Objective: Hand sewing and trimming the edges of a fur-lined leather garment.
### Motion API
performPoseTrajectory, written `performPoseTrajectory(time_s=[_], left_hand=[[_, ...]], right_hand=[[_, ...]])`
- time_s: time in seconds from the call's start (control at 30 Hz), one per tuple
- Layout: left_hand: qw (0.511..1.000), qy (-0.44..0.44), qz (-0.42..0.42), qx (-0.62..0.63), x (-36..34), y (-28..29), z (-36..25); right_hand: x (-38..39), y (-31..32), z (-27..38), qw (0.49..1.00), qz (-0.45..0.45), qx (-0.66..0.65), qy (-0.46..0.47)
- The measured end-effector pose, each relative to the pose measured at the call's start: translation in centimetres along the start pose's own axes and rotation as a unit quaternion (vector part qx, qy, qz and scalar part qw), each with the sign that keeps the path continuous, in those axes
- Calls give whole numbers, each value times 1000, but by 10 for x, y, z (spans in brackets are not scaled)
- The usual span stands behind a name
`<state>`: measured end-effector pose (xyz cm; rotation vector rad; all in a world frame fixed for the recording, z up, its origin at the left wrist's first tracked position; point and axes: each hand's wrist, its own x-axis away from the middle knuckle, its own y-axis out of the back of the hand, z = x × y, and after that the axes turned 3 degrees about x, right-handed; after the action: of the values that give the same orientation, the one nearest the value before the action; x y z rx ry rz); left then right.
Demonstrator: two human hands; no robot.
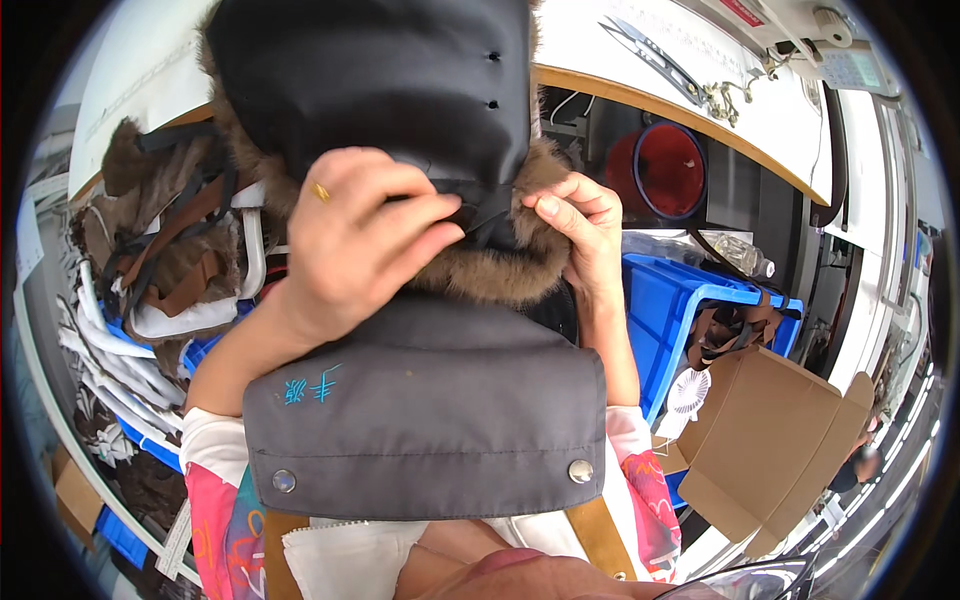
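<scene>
A glossy black leather-like piece with brown fur trim (380,80) lies across the table edge and hangs toward me. Two small holes show near its right side. My left hand (360,240) is closed in a pinch over the lower black part, just above the fur border (500,278). What its fingertips hold is too small to make out; a thin dark line, perhaps thread, runs beside them. My right hand (585,225) pinches the furry right edge between thumb and fingers. Below both hands is my dark grey apron (430,420), with two metal snaps.
On the white table (670,60) lie scissors (655,60). A red bin (668,170) stands beneath it. To the right are a blue crate (665,310) with brown straps and an open cardboard box (770,440). Fur pieces with straps (185,230) are heaped at left.
</scene>
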<state>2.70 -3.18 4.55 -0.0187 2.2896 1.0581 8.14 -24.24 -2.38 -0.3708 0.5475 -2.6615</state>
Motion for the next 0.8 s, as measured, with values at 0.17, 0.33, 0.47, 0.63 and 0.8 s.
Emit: performPoseTrajectory(time_s=[0.17,0.33,0.47,0.63,0.8], left_hand=[[992,-62,-17,-106,32,-27,17],[992,-60,-54,-100,33,-24,15],[992,-55,-68,-90,36,-23,14],[993,-54,-72,-83,36,-24,18],[992,-50,-69,-97,36,-23,20]], right_hand=[[-6,6,-16,995,2,-88,-57],[-15,14,-30,990,3,-131,-55],[-15,16,-30,993,10,-110,-40],[-14,13,-26,989,20,-133,-52],[-13,13,-24,994,7,-105,-44]])
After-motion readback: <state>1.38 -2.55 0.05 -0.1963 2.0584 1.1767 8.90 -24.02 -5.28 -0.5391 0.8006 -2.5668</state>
